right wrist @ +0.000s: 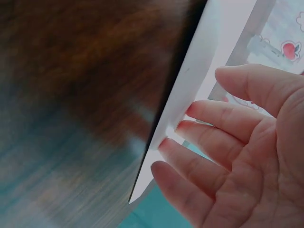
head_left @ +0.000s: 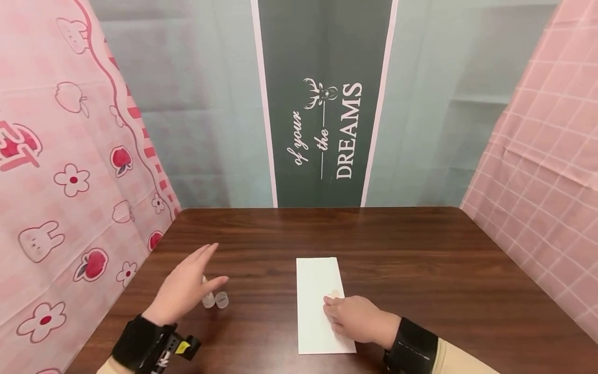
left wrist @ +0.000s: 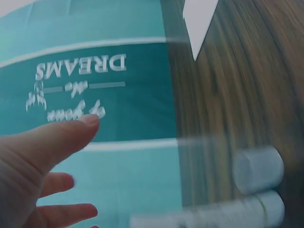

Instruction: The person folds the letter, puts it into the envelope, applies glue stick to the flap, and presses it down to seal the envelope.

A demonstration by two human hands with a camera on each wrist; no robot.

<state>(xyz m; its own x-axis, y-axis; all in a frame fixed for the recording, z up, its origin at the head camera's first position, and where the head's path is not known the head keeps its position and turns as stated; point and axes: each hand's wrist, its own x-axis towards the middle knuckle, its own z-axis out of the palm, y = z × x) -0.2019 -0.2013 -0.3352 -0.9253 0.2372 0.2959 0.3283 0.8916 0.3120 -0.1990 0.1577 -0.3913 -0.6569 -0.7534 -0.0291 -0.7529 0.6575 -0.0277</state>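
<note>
My left hand (head_left: 183, 284), fingers spread and thumb apart, hovers over the table's left side with nothing in its grasp. Below it lies a slim white tube (left wrist: 228, 213) with printing on it, mostly covered by the hand in the head view. Beside the tube is a small translucent cap (head_left: 222, 299). To the right, a flat white rectangular board (head_left: 314, 306) lies lengthwise on the table. My right hand (head_left: 357, 318) is over its right edge, fingertips at the white surface. In the right wrist view these fingers (right wrist: 190, 183) are extended and pinch nothing. A pale beige patch (head_left: 334, 293) shows just past the fingertips.
The dark wood table (head_left: 411, 249) reaches back to a green and grey-blue curtain (head_left: 322, 52) with lettering. Pink patterned cloth (head_left: 70, 218) hangs on the left, pink checked cloth (head_left: 537, 156) on the right. Each wrist wears a black strap (head_left: 413, 345).
</note>
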